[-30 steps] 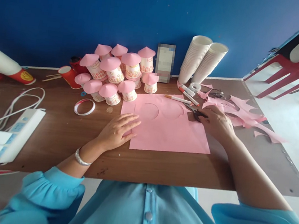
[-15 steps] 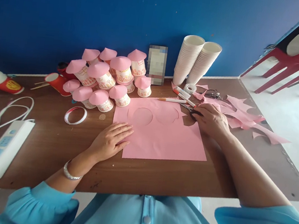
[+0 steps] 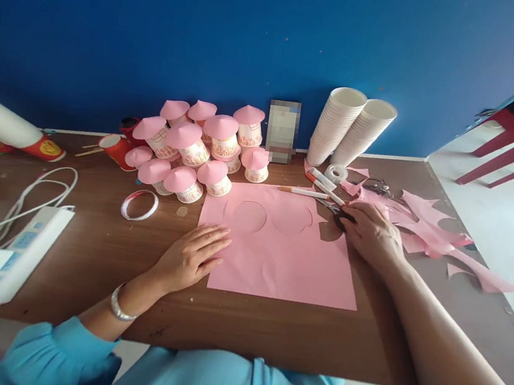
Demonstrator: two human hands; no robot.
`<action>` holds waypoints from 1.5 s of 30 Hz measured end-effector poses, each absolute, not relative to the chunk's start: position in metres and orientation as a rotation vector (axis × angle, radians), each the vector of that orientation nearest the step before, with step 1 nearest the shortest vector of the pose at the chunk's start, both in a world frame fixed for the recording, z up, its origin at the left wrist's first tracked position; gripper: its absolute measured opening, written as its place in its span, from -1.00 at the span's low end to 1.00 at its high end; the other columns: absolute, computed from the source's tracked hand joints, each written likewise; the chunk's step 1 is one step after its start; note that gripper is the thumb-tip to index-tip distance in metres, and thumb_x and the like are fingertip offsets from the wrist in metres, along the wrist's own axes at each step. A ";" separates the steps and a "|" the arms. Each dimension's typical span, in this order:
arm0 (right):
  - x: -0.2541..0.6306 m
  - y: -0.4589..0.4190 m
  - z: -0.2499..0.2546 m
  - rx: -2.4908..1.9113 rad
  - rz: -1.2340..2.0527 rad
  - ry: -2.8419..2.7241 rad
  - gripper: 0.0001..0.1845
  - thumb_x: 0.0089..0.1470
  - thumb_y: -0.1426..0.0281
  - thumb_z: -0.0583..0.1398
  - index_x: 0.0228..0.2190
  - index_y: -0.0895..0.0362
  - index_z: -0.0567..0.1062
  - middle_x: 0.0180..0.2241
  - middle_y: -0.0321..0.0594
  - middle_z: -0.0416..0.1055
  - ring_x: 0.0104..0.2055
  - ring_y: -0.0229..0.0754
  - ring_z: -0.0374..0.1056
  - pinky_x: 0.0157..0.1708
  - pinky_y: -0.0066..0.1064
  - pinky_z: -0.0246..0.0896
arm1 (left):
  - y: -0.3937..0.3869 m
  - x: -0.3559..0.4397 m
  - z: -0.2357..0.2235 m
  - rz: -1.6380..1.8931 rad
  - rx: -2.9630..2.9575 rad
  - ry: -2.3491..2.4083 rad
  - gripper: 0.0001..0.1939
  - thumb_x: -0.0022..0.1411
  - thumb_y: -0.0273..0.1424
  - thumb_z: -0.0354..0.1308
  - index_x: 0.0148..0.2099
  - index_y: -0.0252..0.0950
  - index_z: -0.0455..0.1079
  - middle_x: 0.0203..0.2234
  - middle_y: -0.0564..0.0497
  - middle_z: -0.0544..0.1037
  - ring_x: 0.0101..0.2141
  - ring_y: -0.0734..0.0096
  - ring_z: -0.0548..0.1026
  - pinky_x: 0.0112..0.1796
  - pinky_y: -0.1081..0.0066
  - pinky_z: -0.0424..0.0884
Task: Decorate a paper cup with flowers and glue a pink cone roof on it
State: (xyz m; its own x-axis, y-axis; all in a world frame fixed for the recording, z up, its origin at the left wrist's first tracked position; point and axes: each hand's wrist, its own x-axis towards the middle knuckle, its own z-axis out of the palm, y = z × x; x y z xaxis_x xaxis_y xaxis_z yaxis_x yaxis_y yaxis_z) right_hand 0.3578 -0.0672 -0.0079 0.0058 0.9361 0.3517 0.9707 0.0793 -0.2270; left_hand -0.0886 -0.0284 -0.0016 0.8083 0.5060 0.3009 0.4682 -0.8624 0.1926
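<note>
A pink paper sheet point(image 3: 285, 271) lies flat on the brown table; circular outlines show in its upper half, and its upper right corner is cut away. My left hand point(image 3: 193, 253) rests flat on the sheet's left edge, fingers stretched out and holding nothing. At the cut corner, my right hand point(image 3: 376, 235) has its fingers closed around the black handles of a pair of scissors point(image 3: 339, 216). The scissor blades point left over the paper, and the fingers partly hide the handles. Just above them lie an orange-and-white pen point(image 3: 304, 192) and a white marker point(image 3: 327, 187).
Several paper cups with pink cone roofs point(image 3: 220, 129) stand behind the sheet. Stacked white cups point(image 3: 337, 127) and a tape roll point(image 3: 335, 173) are at the back. Pink scraps point(image 3: 435, 227) lie right. A white ring point(image 3: 140, 205) and a power strip point(image 3: 28, 258) are left.
The camera view has shifted, so the whole scene sits slightly lower and farther right. Both hands keep nearly the same places relative to the sheet and the scissors.
</note>
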 end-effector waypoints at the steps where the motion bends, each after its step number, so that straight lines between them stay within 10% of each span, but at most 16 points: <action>1: 0.358 -0.067 -0.008 -1.850 -0.124 -1.964 -0.65 0.35 0.22 0.05 -0.04 0.05 0.56 0.00 -0.09 0.52 0.05 0.04 0.44 -0.06 -0.13 0.42 | -0.035 -0.094 0.000 0.523 2.906 0.806 -0.52 0.42 -0.39 0.12 0.34 -0.14 0.31 0.26 -0.09 0.48 0.26 0.13 0.44 0.25 0.03 0.42; 10: 0.360 -0.073 -0.015 -1.783 -0.195 -1.960 -0.70 0.34 0.27 0.09 -0.06 0.05 0.57 0.00 -0.08 0.51 0.05 0.07 0.43 -0.02 -0.05 0.45 | -0.118 -0.184 -0.005 0.502 2.835 1.448 -0.31 0.40 -0.36 0.08 0.50 -0.14 0.00 0.31 -0.16 0.40 0.26 -0.03 0.43 0.24 -0.09 0.40; 20: 0.351 -0.088 -0.011 -1.796 -0.134 -1.958 -0.68 0.34 0.21 0.07 -0.10 0.03 0.57 -0.06 -0.06 0.53 -0.02 0.14 0.46 -0.09 0.00 0.48 | -0.123 -0.175 -0.003 0.727 2.732 1.459 -0.52 0.31 -0.53 0.17 0.24 -0.15 0.37 0.07 -0.10 0.61 0.09 0.13 0.57 0.17 0.02 0.50; 40: 0.359 -0.079 -0.015 -1.924 -0.067 -1.895 -0.75 0.20 0.10 0.07 -0.15 -0.30 0.50 -0.03 -0.20 0.54 0.06 0.24 0.43 -0.14 0.10 0.45 | -0.050 -0.200 0.010 0.768 2.502 1.920 -0.65 0.37 -0.32 0.17 0.16 -0.22 0.39 0.06 -0.19 0.52 0.08 0.06 0.48 0.11 0.03 0.45; 45: 0.355 -0.079 -0.013 -1.892 -0.073 -1.880 -0.74 0.21 0.13 0.07 -0.15 -0.29 0.52 -0.05 -0.18 0.56 0.03 0.21 0.47 -0.03 0.12 0.44 | -0.002 -0.209 0.007 0.738 2.466 1.895 -0.89 0.32 -0.34 0.18 -0.16 -0.25 0.47 -0.17 -0.15 0.58 -0.10 0.08 0.50 0.00 0.03 0.42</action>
State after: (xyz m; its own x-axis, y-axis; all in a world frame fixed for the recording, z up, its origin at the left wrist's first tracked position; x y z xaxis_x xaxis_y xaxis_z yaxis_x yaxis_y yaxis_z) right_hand 0.3553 -0.0790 -0.0127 0.0601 0.9320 0.3575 0.9568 0.0484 -0.2868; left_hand -0.2086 -0.0020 0.0068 0.1913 0.9015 0.3883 0.9266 -0.2963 0.2313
